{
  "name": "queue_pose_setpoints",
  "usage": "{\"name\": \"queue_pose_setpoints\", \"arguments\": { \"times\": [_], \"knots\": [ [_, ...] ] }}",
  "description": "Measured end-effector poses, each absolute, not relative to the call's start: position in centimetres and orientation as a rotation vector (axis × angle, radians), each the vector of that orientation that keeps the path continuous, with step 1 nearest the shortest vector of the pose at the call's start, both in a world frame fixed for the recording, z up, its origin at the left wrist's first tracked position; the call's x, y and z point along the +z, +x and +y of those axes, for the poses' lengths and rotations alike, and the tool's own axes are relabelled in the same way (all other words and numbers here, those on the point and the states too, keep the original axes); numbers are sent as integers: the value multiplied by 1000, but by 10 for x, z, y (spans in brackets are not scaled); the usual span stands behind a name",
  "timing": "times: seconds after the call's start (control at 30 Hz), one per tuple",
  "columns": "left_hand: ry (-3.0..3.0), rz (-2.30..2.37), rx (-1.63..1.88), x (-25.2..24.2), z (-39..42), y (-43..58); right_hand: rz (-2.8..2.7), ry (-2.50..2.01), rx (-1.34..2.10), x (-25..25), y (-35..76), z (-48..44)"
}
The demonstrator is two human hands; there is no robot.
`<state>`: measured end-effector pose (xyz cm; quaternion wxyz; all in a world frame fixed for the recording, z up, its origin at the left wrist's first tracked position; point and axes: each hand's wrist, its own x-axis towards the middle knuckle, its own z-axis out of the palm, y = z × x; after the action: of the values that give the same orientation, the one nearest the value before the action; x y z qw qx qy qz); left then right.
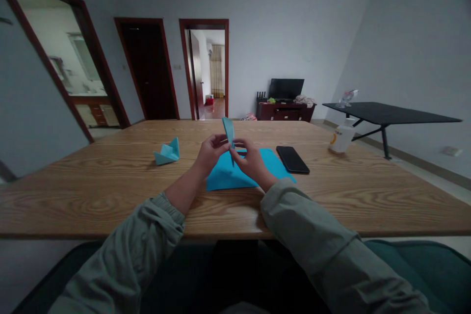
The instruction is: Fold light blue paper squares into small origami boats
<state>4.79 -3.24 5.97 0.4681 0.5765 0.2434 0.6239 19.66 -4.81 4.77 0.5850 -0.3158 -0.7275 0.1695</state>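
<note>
Between my two hands stands a folded piece of light blue paper (228, 129), held upright and narrow. My left hand (212, 151) pinches it from the left with thumb and fingertips. From the other side my right hand (250, 158) grips its edge, the fingers closed around the lower part. Beneath both hands a bright blue sheet of paper (235, 179) lies flat on the wooden table (110, 196). A folded light blue paper boat (168, 152) rests on the tabletop to the left, apart from my hands.
Right of the blue sheet lies a black phone (293, 159). Farther right stands a white container (342, 137) with an orange mark. A black table (390, 113) is beyond, and a monitor (286, 89) sits on a cabinet by the back wall.
</note>
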Motion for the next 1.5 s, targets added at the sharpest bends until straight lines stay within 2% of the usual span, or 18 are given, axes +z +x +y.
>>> {"name": "queue_pose_setpoints", "arguments": {
  "times": [0.4,0.63,1.27,1.5],
  "knots": [
    [1446,890,1258,35,-25,49,-1736,-816,498,33,195,-37],
    [1440,798,1320,37,-25,50,-1705,-759,617,38,194,-41],
    [1467,804,1312,43,-26,43,-1692,-730,658,40,197,-42],
    [1518,797,1302,41,-25,44,-1678,-778,556,37,196,-39]
  ]
}}
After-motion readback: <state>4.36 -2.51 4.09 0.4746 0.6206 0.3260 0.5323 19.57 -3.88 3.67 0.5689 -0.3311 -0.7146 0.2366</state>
